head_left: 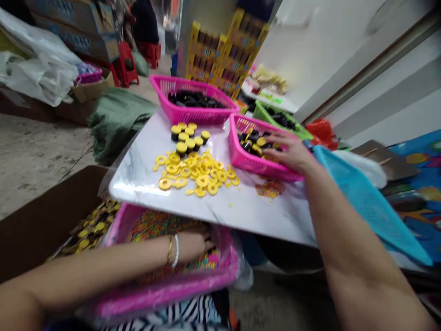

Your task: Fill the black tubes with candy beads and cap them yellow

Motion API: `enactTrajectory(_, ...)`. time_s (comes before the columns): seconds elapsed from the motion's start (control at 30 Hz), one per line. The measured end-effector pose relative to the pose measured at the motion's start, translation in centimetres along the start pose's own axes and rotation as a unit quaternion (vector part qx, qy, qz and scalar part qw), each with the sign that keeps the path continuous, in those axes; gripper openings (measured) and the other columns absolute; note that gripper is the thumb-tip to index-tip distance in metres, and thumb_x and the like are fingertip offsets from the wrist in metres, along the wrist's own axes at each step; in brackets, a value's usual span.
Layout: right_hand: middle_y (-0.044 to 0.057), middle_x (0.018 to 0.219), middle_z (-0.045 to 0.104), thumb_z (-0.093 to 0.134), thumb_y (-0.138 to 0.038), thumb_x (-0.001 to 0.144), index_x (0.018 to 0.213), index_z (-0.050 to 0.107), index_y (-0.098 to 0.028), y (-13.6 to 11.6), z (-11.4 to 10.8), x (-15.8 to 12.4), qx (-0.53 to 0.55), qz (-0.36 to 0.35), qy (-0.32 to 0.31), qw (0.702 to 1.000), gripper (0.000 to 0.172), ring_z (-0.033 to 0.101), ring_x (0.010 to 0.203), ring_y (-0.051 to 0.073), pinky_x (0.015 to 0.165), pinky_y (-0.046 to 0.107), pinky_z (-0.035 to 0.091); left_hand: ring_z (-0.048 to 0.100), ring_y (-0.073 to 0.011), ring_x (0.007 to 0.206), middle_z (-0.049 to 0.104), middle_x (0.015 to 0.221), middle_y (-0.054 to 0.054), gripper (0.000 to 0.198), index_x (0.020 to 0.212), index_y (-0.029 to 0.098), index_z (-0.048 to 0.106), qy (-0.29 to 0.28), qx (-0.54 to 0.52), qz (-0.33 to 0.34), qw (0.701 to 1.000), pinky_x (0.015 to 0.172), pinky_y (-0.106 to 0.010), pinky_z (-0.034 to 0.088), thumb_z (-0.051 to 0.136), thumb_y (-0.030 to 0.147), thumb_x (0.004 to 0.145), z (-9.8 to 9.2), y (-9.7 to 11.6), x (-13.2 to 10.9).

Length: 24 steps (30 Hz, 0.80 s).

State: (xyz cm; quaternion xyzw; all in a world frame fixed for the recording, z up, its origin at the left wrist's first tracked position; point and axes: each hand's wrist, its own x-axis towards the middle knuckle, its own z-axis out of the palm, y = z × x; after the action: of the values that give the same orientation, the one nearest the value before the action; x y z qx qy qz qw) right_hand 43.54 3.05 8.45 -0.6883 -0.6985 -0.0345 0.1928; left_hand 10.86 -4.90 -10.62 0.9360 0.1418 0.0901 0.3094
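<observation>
My left hand [196, 243], with a white bead bracelet and a gold bangle at the wrist, reaches down into a pink tray [151, 292] of small multicoloured pellets [158, 225]. Its fingers curl at the tray's right side around something dark, which is mostly hidden. My right hand [287, 149] lies over a pink basket [253, 163], its fingers apart and touching black and yellow capped pieces [257, 140]. On the white table [138, 179] lies a pile of yellow ring-shaped pieces [198, 170]. Behind it stand several black cylinders with yellow lids [188, 140].
Another pink basket [200, 115] of black pieces is at the table's far edge, with a green basket [303, 131] to its right. A blue basket [365, 202] leans beside my right arm. At left is a cardboard box [44, 220] of capped pieces. A person [144, 23] sits far back.
</observation>
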Motion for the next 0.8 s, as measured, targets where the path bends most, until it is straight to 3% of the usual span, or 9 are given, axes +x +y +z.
enactTrajectory(0.03, 0.015, 0.121, 0.066, 0.075, -0.023, 0.076, 0.110, 0.073, -0.011, -0.7, -0.2, -1.4, -0.008, -0.022, 0.076, 0.997, 0.036, 0.059, 0.116, 0.023, 0.102, 0.039, 0.044, 0.063, -0.0224, 0.095, 0.071, 0.104, -0.006, 0.034, 0.106, 0.026, 0.072, -0.023, -0.005, -0.011, 1.000, 0.087, -0.030, 0.050, 0.056, 0.007, 0.083, -0.1, -0.5, -0.4)
enactTrajectory(0.1, 0.017, 0.126, 0.062, 0.070, -0.024, 0.084, 0.121, 0.067, -0.008, -2.7, -0.5, -5.0, 0.002, -0.026, 0.134, 0.991, 0.040, 0.055, 0.123, 0.023, 0.108, 0.039, 0.039, 0.061, -0.0254, 0.103, 0.067, 0.113, -0.012, 0.037, 0.117, 0.021, 0.068, -0.050, -0.013, -0.038, 0.998, 0.091, -0.037, 0.049, 0.047, 0.008, 0.089, -0.1, -1.7, -1.4)
enactTrajectory(0.17, 0.011, 0.118, 0.067, 0.064, -0.023, 0.088, 0.116, 0.070, -0.017, -5.4, -0.3, -9.3, 0.005, -0.054, 0.188, 0.981, 0.029, 0.061, 0.115, 0.024, 0.105, 0.042, 0.044, 0.057, -0.0263, 0.114, 0.057, 0.131, -0.015, 0.047, 0.130, 0.021, 0.059, -0.053, -0.003, -0.039, 0.998, 0.095, -0.040, 0.048, 0.045, 0.005, 0.088, 0.1, -2.8, -2.1)
enactTrajectory(0.27, 0.003, 0.116, 0.068, 0.063, -0.017, 0.087, 0.113, 0.070, -0.036, -9.6, 1.9, -15.7, 0.091, -0.050, 0.156, 0.982, 0.033, 0.063, 0.109, 0.026, 0.100, 0.049, 0.048, 0.051, -0.0257, 0.125, 0.048, 0.143, -0.015, 0.057, 0.135, 0.019, 0.054, -0.041, 0.034, -0.028, 0.998, 0.100, -0.040, 0.047, 0.047, 0.001, 0.082, 0.2, -3.8, -2.6)
enactTrajectory(0.3, 0.003, 0.106, 0.070, 0.065, -0.014, 0.084, 0.109, 0.071, -0.035, -10.7, 3.2, -17.4, 0.139, -0.062, 0.171, 0.973, 0.034, 0.066, 0.097, 0.025, 0.091, 0.048, 0.053, 0.051, -0.0257, 0.125, 0.051, 0.140, -0.015, 0.054, 0.132, 0.018, 0.057, -0.044, 0.044, -0.029, 0.998, 0.101, -0.039, 0.047, 0.048, 0.001, 0.082, 0.2, -4.0, -2.5)
enactTrajectory(0.37, 0.003, 0.095, 0.072, 0.065, -0.013, 0.082, 0.105, 0.072, -0.031, -12.3, 5.8, -19.6, 0.176, -0.077, 0.116, 0.975, 0.030, 0.067, 0.086, 0.023, 0.080, 0.043, 0.056, 0.056, -0.0248, 0.119, 0.059, 0.132, -0.013, 0.047, 0.126, 0.019, 0.062, -0.063, 0.060, -0.029, 0.996, 0.097, -0.036, 0.049, 0.051, 0.004, 0.083, 0.2, -4.2, -2.3)
enactTrajectory(0.5, 0.006, 0.101, 0.071, 0.067, -0.015, 0.080, 0.099, 0.074, -0.027, -13.2, 8.6, -20.0, 0.143, -0.113, 0.116, 0.976, 0.023, 0.066, 0.096, 0.023, 0.085, 0.043, 0.055, 0.061, -0.0231, 0.106, 0.063, 0.121, -0.011, 0.041, 0.120, 0.020, 0.066, -0.104, 0.096, -0.011, 0.990, 0.088, -0.030, 0.051, 0.067, 0.016, 0.079, 0.0, -4.0, -2.0)
enactTrajectory(0.63, 0.007, 0.104, 0.070, 0.070, -0.010, 0.078, 0.098, 0.072, -0.024, -13.0, 8.5, -18.9, 0.103, -0.153, 0.169, 0.968, 0.025, 0.064, 0.101, 0.024, 0.088, 0.043, 0.054, 0.063, -0.0243, 0.095, 0.065, 0.106, -0.015, 0.016, 0.096, 0.012, 0.070, -0.128, 0.116, -0.015, 0.985, 0.080, -0.031, 0.052, 0.063, 0.020, 0.085, 0.5, -3.1, -2.4)
enactTrajectory(0.8, 0.007, 0.099, 0.069, 0.069, -0.009, 0.079, 0.097, 0.072, -0.022, -13.2, 8.4, -18.7, 0.118, -0.140, 0.165, 0.969, 0.022, 0.065, 0.096, 0.022, 0.087, 0.042, 0.054, 0.065, -0.0172, 0.080, 0.068, 0.095, -0.008, 0.012, 0.093, 0.016, 0.068, -0.161, 0.087, -0.005, 0.983, 0.069, -0.025, 0.049, 0.057, 0.016, 0.090, 1.4, -1.9, -2.7)
